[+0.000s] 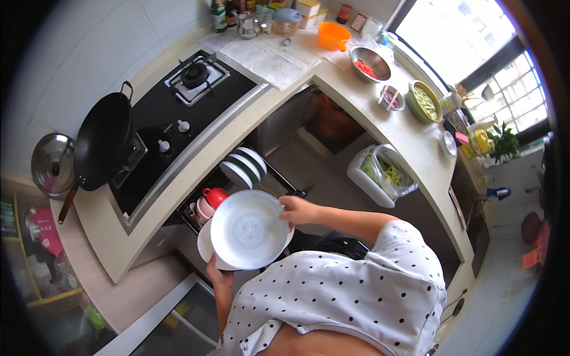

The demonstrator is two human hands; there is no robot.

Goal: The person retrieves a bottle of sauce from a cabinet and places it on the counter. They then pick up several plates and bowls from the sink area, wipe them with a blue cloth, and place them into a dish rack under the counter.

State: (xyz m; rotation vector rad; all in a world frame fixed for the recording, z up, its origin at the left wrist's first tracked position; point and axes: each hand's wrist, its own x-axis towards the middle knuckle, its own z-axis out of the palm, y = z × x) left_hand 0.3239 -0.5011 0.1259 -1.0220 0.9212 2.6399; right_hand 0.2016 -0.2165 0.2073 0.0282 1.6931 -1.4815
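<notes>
A round white plate (249, 229) is in front of my body, its rim gripped by my right hand (299, 211). Partly hidden beneath it, a second white dish (205, 244) shows its rim at the left. My left hand (219, 272) holds this lower dish from the near side, the fingers mostly out of sight. Just beyond the plates is an open pull-out drawer (285, 187) with a wire rack. Several plates (244, 167) stand on edge in it, beside a red bowl (215, 197) and a pink bowl (205, 209).
A black wok (104, 142) sits on the gas stove (178, 120), with a glass lid (53, 164) against the wall. A lined waste bin (372, 178) hangs inside the counter's curve. On the counter stand a steel bowl (378, 66) and a green basin (423, 102) of cut vegetables.
</notes>
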